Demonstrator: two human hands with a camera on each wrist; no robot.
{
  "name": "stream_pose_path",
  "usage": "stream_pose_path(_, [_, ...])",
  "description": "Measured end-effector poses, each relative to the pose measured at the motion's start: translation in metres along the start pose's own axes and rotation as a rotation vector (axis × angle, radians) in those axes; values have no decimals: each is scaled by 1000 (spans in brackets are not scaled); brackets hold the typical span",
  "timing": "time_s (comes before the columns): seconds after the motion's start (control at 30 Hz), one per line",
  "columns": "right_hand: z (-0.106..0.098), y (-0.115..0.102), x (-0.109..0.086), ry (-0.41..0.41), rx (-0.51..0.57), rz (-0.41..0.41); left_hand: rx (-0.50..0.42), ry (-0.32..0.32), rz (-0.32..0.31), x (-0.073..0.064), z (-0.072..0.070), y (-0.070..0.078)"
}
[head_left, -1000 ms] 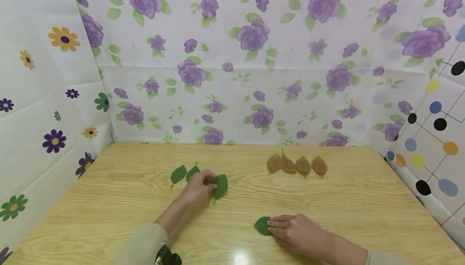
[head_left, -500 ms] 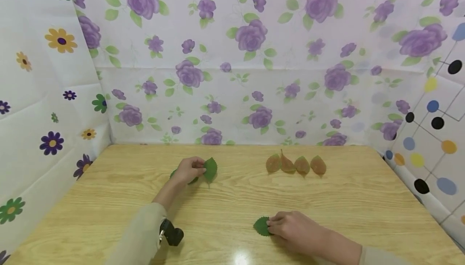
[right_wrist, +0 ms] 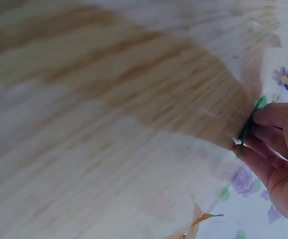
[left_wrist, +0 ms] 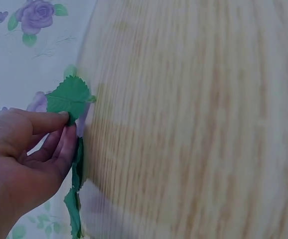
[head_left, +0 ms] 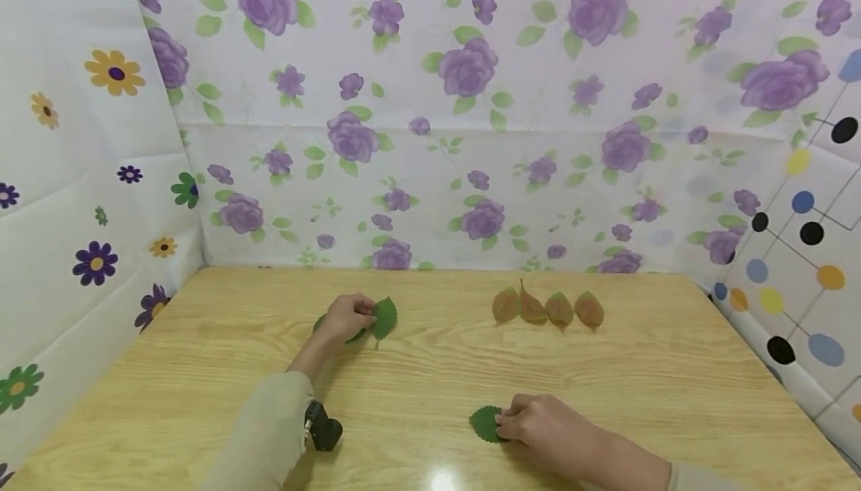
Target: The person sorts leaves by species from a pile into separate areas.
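Note:
My left hand (head_left: 346,319) pinches a serrated green leaf (head_left: 385,317) between thumb and fingertips at the back left of the table. In the left wrist view that leaf (left_wrist: 69,98) stands upright from the fingertips. Just under and left of this hand lie two more green leaves (left_wrist: 73,211), mostly hidden by it in the head view. Nearer the front, my right hand (head_left: 548,431) pinches another green leaf (head_left: 486,424) by its right end. The right wrist view shows this leaf (right_wrist: 249,124) edge-on between thumb and fingers.
Several reddish-brown leaves (head_left: 558,309) lie in a row at the back right of the wooden table (head_left: 417,371). Flowered cloth (head_left: 417,199) hangs behind the table, and patterned sheets border both sides. A small black device (head_left: 324,430) sits on the left wrist.
My left hand has carried its green leaf back and left, close beside the two lying leaves, now covering much of them. The right hand and its leaf have barely moved.

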State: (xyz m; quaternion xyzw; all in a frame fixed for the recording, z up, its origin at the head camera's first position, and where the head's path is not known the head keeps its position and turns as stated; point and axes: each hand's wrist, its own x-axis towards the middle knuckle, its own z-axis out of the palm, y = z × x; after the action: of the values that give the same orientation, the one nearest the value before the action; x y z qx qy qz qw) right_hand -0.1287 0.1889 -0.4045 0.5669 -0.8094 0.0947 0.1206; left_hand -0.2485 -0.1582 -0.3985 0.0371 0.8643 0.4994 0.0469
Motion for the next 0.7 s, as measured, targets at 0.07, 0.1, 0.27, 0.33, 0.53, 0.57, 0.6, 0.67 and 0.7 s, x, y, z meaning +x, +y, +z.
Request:
stream_pose_path(0.07, [0,0,0,15,37,31,18,13,5,0,0,-1])
stream_pose_path(0.1, [1,-1,1,26,53,44,28,14,10,0,0,-1])
stream_pose_path(0.27, [3,0,1,74,120,86,71,31,19,-1,-1,-4])
stream_pose_path(0.33, [4,1,1,93,161,108,65,35,17,-1,-1,-5])
stream_pose_path(0.53, [6,5,1,84,233,160,57,22,16,-3,1,-5])
stream_pose_path(0.57, [6,6,1,70,240,170,58,23,13,-3,2,-4])
stream_pose_path(0.6, [5,6,2,56,243,181,60,25,11,-3,3,-3])
stream_pose_path(0.67, [5,6,2,17,255,209,60,24,11,-4,4,-2])
stream_pose_path(0.7, [4,6,3,-1,268,225,59,27,12,-4,5,-2])
